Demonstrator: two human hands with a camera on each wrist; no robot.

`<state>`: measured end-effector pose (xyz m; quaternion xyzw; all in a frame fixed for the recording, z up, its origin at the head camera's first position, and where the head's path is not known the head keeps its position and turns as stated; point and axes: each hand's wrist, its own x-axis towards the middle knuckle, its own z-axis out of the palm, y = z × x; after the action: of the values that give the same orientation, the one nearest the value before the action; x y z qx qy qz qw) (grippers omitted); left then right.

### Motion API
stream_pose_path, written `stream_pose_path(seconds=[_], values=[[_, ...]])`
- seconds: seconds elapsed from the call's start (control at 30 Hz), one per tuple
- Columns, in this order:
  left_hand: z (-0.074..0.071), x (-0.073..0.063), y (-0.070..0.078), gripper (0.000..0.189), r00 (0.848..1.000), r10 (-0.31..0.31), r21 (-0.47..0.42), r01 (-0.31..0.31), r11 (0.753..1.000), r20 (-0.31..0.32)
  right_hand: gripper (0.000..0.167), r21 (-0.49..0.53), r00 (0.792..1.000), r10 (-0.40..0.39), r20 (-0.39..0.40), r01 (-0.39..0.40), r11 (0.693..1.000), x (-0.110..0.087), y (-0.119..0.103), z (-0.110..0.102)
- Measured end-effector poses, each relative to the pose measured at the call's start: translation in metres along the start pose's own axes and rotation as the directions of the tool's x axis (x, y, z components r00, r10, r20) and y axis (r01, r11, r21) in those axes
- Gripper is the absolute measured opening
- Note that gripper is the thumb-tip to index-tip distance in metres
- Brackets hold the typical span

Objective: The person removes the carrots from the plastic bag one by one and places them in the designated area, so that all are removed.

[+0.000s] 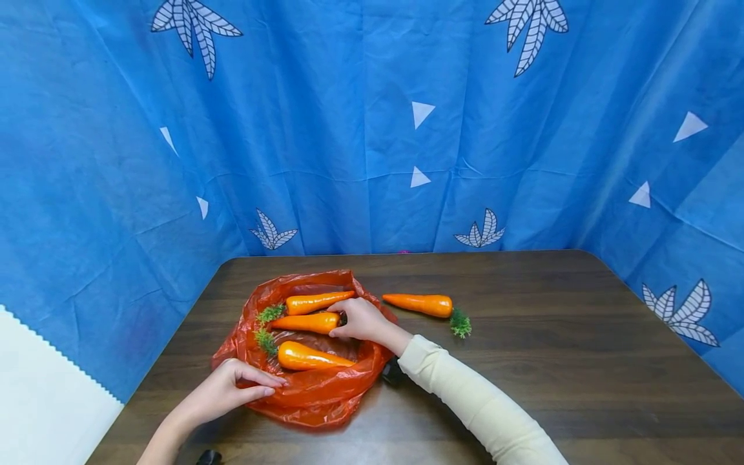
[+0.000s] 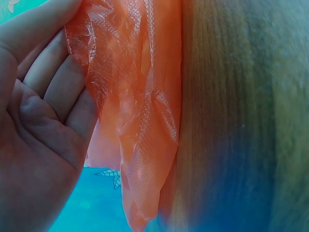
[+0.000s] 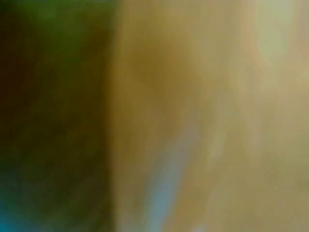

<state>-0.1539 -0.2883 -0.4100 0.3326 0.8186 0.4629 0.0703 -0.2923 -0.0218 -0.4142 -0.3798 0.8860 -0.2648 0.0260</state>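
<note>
A red plastic bag (image 1: 314, 400) lies on its side of the table with its mouth spread upward, and my left hand (image 1: 229, 387) pinches its near-left rim between thumb and fingers. In the left wrist view the crinkled film hangs from the fingertips. My right hand (image 1: 363, 321) reaches over the bag's right edge and grips the thick end of a carrot (image 1: 308, 323), whose tip points left. Two more carrots are inside the bag: one behind (image 1: 316, 301) and one in front (image 1: 310, 357), both with green tops at the left. The right wrist view is a blur.
A fourth-side neighbour, a loose carrot (image 1: 421, 303) with a green top, lies on the brown wooden table (image 1: 552, 361) right of the bag. Blue curtain (image 1: 372, 129) encloses the table's back and sides. A white sheet (image 1: 46, 400) hangs at the left.
</note>
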Motion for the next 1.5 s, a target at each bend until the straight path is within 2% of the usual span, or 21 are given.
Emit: stream_pose_path(seconds=[0.37,0.7,1.0,1.33,1.5], values=[[0.0,0.0,-0.002,0.017,1.0,0.02,-0.004,-0.02,1.0,-0.002,0.046,0.009,0.999,0.026,-0.026,-0.025,1.0,-0.009,0.003,-0.01],[0.001,-0.001,-0.002,0.017,1.0,0.018,0.007,-0.018,1.0,-0.002,0.049,0.132,0.995,0.077,-0.062,-0.069,0.989,-0.017,0.007,-0.022],[0.002,-0.001,-0.002,0.017,0.999,0.034,0.008,-0.034,0.999,-0.001,0.047,0.222,0.992,0.075,-0.104,-0.05,0.974,-0.024,0.006,-0.033],[0.003,-0.001,0.0,0.018,1.0,0.008,0.011,-0.008,1.0,-0.004,0.044,0.223,0.984,0.054,-0.171,-0.014,0.975,-0.042,0.001,-0.053],[0.002,-0.002,-0.001,0.017,1.0,0.023,0.013,-0.023,1.0,-0.005,0.044,0.229,0.978,0.051,-0.203,-0.003,0.973,-0.058,0.0,-0.068]])
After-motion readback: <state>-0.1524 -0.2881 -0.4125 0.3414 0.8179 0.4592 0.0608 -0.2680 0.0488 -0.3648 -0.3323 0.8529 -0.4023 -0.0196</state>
